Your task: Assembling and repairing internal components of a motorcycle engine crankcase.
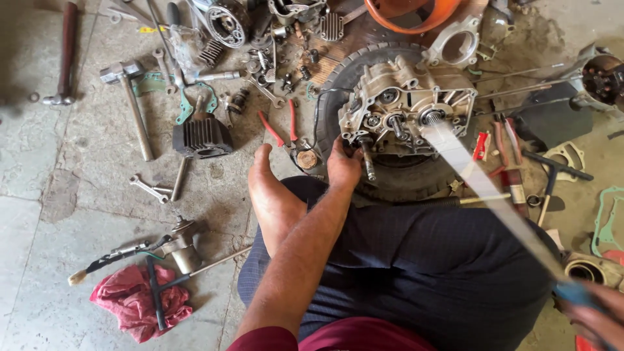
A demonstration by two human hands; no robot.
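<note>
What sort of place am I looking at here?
Probably a small engine repair workshop, with the work done on the floor: an opened engine case resting on a tyre, hammers and spanners scattered on the concrete, and loose engine parts around.

This is a motorcycle repair workshop, worked at floor level. A stripped engine case (408,107) sits on a tyre (396,175) at upper centre, while hammers (133,97), red-handled pliers (281,127), wrenches (151,188), a finned cylinder (201,138) and gaskets (608,224) litter the stained concrete floor (52,195).
</note>
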